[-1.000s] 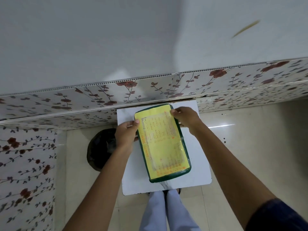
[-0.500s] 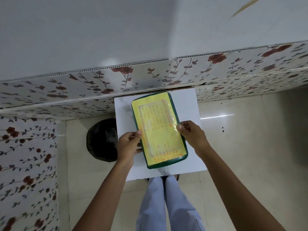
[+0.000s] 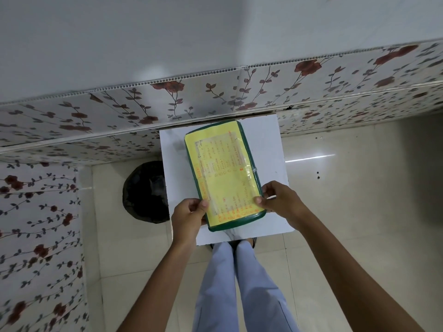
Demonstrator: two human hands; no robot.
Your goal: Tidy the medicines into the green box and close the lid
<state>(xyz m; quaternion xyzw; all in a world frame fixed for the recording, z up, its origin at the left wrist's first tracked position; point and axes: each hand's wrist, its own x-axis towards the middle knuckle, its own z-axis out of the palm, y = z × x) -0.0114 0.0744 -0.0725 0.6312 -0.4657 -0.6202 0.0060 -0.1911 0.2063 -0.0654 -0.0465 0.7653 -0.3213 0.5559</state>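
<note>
Checked the head view: the green box sat lengthwise on the small white table, its far end close to the floral wall panel, lid already down and flat, the yellow handwritten label facing up. No medicines were visible loose on the table or floor, so I judged the packing done and the closing step at its tail end; whether the lid was actually latched all the way round I couldn't tell, since the rim seam was too small to read. Both hands gripped the near end of the box. The left hand was curled around the left edge, thumb pressed onto the lid top, remaining fingers tucked at the side. The right hand held the right edge the same way, thumb on the label near the corner, fingers bent over the rim, not spread. Read to me as a two-sided pinch pressing the near end shut. What's left, I'd guess: confirm the seal and let go. A black bin stood on the floor left of the table, not involved.
</note>
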